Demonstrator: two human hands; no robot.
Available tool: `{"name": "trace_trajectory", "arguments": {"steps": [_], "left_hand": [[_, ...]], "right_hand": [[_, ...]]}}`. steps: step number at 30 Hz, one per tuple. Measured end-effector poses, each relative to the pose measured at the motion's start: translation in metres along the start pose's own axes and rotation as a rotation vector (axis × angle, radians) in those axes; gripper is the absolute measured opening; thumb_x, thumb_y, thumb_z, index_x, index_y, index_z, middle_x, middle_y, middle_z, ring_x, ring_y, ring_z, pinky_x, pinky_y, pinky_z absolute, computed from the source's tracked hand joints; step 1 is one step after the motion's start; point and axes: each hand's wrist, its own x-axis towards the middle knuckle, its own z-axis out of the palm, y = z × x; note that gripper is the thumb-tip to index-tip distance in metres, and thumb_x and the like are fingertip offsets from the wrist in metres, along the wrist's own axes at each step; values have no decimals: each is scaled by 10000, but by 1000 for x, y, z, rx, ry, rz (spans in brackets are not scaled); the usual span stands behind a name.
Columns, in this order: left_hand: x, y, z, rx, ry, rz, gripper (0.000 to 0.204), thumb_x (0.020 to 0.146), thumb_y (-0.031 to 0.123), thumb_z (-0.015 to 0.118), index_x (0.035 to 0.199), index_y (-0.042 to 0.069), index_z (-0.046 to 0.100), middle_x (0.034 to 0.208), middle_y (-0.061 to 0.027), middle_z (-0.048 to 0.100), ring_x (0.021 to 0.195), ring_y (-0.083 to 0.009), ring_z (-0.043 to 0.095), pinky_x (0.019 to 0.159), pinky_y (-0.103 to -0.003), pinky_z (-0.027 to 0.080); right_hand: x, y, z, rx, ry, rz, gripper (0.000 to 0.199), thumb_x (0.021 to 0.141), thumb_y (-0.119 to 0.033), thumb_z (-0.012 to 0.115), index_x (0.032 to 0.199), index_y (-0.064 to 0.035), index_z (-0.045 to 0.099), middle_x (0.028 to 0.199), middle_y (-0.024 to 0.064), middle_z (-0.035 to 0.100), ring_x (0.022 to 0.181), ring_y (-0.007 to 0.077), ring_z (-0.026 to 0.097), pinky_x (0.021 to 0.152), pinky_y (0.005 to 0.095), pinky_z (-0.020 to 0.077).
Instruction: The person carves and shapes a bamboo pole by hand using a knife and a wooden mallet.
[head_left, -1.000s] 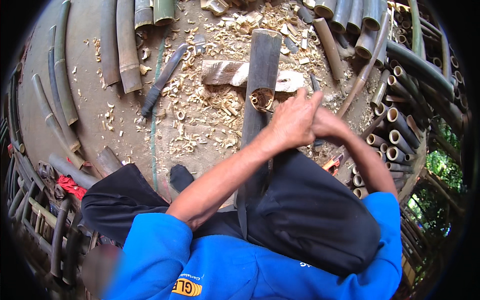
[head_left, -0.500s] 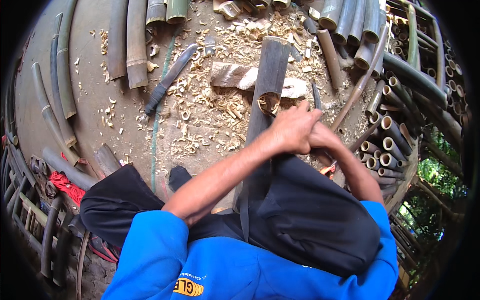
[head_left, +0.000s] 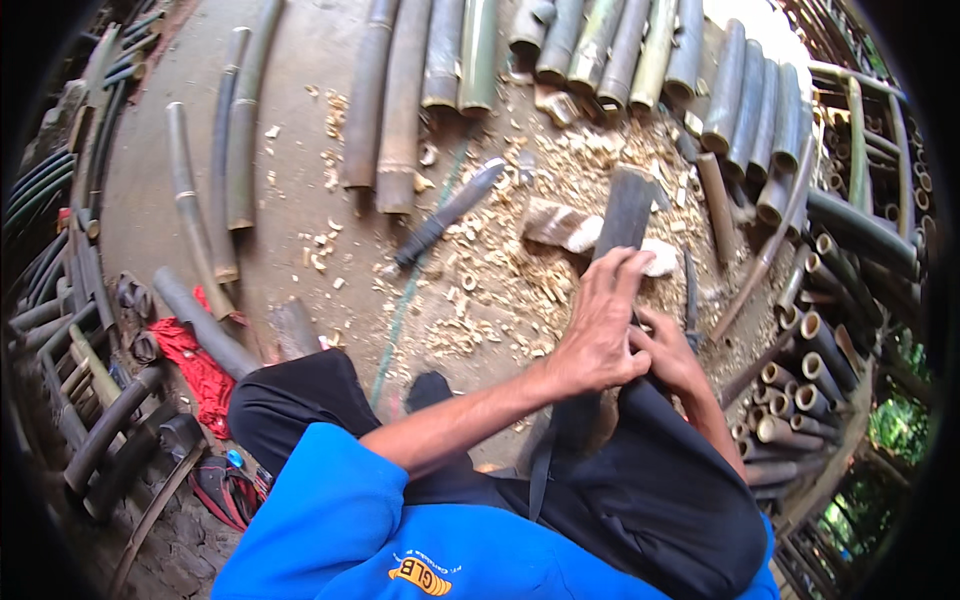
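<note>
A dark bamboo tube (head_left: 627, 200) slants away from between my legs, its far part lying across a pale wooden block (head_left: 562, 225). My left hand (head_left: 600, 325) is laid over the tube, its fingers curved around the upper side. Close against it, my right hand (head_left: 672, 352) is at the tube's right side with bent fingers. Whatever the right hand grips is hidden between the two hands. A knife (head_left: 450, 213) with a dark wrapped handle lies on the floor to the left of the block. Just right of the block is a thin dark tool (head_left: 690, 295).
Pale shavings (head_left: 490, 300) cover the floor around the block. Bamboo lengths (head_left: 400, 110) lie in rows at the far side. Cut tubes (head_left: 800, 400) are stacked at the right. Red cloth (head_left: 205, 375) and a grey tube (head_left: 205, 325) lie beside my left knee.
My view has shifted, so the scene sits farther right and lower. The hands were together at the tube's right; now the left lies over the tube. Its cut opening no longer shows.
</note>
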Motion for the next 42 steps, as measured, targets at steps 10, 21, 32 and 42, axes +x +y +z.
{"name": "trace_trajectory", "arguments": {"steps": [10,21,32,42], "left_hand": [[-58,-25,-8,-333,-216,-519,854,812,249,817,1482,29,338,1167,-199,623,1049,-312,673,880,-416,574],[-142,-103,-71,620,291,-433,638,781,224,767,1311,19,477,1142,-216,619,1005,-435,639,854,-541,526],[10,-136,-203,602,594,-708,763,761,197,738,1432,22,420,1415,-272,501,1346,-423,488,1135,-519,414],[62,-226,-335,823,482,-784,855,634,239,840,1336,-92,480,1143,-281,693,1030,-384,718,888,-478,600]], "right_hand": [[3,4,60,507,147,-215,540,1062,-369,572,1498,-92,413,1375,180,528,1253,279,540,1062,430,450],[32,63,189,-114,281,-517,529,980,-234,674,1411,-24,451,1156,162,563,1076,252,589,928,400,523],[13,116,180,-194,-54,-312,390,971,-265,643,1220,25,567,1073,250,648,1033,364,662,908,443,519],[-4,82,179,-133,-206,-368,345,1002,-270,641,1219,-4,604,1098,191,665,1045,313,661,918,429,520]]}}
